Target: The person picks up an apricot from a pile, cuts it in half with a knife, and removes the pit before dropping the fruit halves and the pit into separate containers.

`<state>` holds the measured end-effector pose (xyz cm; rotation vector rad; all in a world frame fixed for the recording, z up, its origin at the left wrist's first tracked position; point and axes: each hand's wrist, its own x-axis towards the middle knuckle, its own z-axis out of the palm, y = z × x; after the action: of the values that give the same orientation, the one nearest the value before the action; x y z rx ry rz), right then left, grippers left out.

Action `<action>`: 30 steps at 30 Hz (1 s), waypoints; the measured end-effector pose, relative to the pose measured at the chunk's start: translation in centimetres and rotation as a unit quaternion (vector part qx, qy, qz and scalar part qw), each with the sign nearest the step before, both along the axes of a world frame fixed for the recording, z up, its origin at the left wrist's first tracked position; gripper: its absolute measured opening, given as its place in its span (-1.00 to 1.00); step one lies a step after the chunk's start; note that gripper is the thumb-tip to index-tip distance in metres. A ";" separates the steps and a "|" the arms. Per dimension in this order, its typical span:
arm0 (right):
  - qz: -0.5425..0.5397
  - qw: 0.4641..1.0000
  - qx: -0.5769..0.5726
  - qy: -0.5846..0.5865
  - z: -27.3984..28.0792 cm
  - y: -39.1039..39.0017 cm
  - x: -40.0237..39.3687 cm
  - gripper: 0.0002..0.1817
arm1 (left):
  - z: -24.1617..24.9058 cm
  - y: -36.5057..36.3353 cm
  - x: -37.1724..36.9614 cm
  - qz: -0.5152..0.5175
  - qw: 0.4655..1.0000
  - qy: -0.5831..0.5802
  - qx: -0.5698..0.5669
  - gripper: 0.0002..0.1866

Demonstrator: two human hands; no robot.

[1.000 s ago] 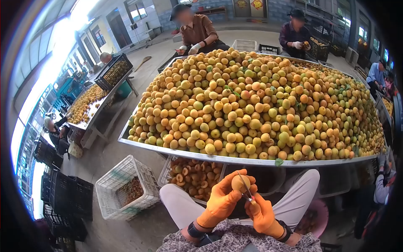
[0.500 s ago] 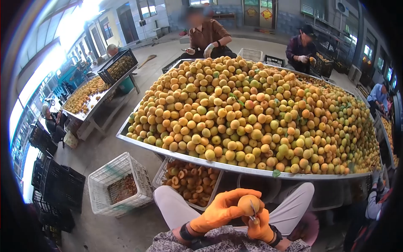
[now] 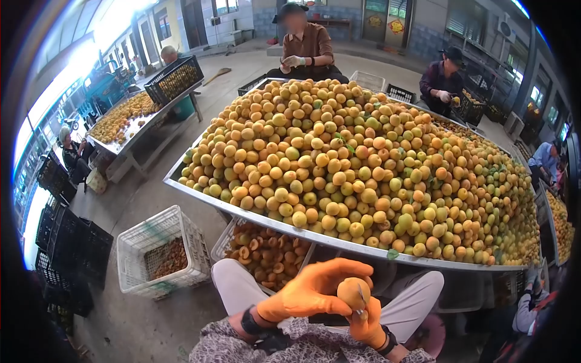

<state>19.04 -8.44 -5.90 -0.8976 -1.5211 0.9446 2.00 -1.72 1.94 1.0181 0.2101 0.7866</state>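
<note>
My left hand (image 3: 311, 287), in an orange glove, is curled round the left side of an apricot (image 3: 353, 294), its thumb beneath and its fingers arched above. My right hand (image 3: 367, 323), also gloved in orange, grips a small metal tool (image 3: 362, 302) whose blade lies against the fruit's right side. Both hands are above my lap. Beyond them a metal-edged table (image 3: 290, 228) bears a large heap of whole apricots (image 3: 363, 175). Halved apricots (image 3: 272, 257) fill a crate below the table's near edge.
A white crate (image 3: 195, 245) holding apricot stones stands at the left on the floor, with stacked black crates (image 3: 72, 248) farther left. Two people sit across the table. Another fruit-covered table (image 3: 130, 142) stands at the back left.
The fingers of my left hand have lifted and spread above the apricot. The whole view has shifted slightly. Across the table, the person in brown has brought both hands together.
</note>
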 end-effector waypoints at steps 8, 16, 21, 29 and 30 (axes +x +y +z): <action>0.065 0.996 -0.052 -0.017 0.2 0.9 2.2 -0.45 | 0.7 1.2 -1.5 0.075 0.922 0.240 0.293 -0.35; 0.049 0.998 -0.017 0.031 -0.9 1.3 1.1 -0.46 | -0.9 0.4 0.0 -0.053 0.998 0.027 -0.036 -0.31; 0.059 0.994 0.092 -0.025 -1.7 2.3 2.5 -0.49 | -0.1 -0.9 -0.4 -0.016 0.997 0.064 -0.045 -0.32; 0.088 0.994 -0.031 -0.052 -0.5 1.4 2.9 -0.43 | 1.8 0.9 -2.1 0.178 0.811 0.347 0.436 -0.38; 0.086 0.995 -0.028 -0.050 -0.6 1.3 2.6 -0.43 | 1.7 0.8 -2.0 0.168 0.853 0.300 0.393 -0.38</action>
<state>21.64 -7.16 -6.52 -0.8753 -1.6849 1.0840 -0.01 -0.96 3.62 2.0471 0.6528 0.8641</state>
